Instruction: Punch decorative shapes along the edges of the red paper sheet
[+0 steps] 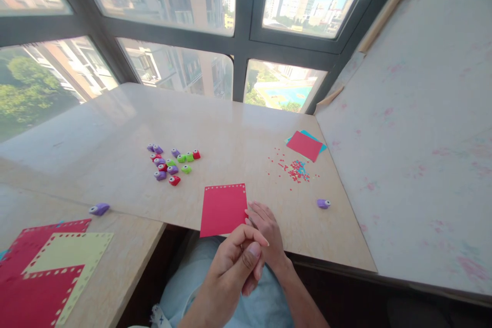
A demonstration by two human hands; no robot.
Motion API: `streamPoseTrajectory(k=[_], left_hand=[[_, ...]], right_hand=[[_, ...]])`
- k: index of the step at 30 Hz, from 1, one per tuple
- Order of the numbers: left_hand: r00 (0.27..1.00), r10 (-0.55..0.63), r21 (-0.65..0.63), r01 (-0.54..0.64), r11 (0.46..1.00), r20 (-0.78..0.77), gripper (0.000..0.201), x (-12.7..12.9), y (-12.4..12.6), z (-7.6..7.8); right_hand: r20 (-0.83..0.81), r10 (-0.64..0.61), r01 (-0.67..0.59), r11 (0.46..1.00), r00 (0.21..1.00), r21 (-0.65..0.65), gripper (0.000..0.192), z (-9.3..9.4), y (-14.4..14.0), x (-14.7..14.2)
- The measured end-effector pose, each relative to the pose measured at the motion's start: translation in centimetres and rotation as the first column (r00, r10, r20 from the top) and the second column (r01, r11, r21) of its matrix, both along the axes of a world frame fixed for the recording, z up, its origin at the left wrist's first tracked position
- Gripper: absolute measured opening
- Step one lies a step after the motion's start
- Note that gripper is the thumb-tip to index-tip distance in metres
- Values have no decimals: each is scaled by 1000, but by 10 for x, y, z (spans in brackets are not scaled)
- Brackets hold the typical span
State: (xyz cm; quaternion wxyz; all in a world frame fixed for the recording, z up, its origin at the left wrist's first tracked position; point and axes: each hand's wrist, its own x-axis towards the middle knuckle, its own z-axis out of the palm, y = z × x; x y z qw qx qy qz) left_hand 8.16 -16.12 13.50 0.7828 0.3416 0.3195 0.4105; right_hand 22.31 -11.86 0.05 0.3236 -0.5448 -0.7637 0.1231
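Observation:
A red sheet of paper (224, 211) lies at the table's front edge, its near edge over my lap. Small punched holes run along its top edge, with a few at the upper right corner. My right hand (266, 226) rests just right of the sheet, fingers stretched out with the tips at its right edge; whether they touch it I cannot tell. My left hand (239, 259) is raised in front, partly covering the right. Its fingers are curled with the thumb pressed to them, and anything between them is hidden.
Several purple, red and green craft punches (168, 164) are grouped left of centre. Single purple punches lie at the right (323, 204) and left (99, 209). Punched confetti (298, 170) sits below stacked coloured cards (305, 145). Hole-edged red and yellow sheets (73, 248) lie at lower left.

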Motion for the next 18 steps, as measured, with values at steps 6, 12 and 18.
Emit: streamPoseTrajectory(k=[6,12,18], left_hand=[[999,12,17,-11,1000,-36,35,0,-2,-1],[995,39,-49,-44,998,-96,34,2,-2,-4],[986,87,-106,-102,989,-140,26,-2,-1,-8]], right_hand=[[-1,4,-4,1000,1000,2,31,-1,0,0],[-5,4,-4,1000,1000,12,30,0,0,-1],[15,-2,1,1000,1000,28,30,-5,1,0]])
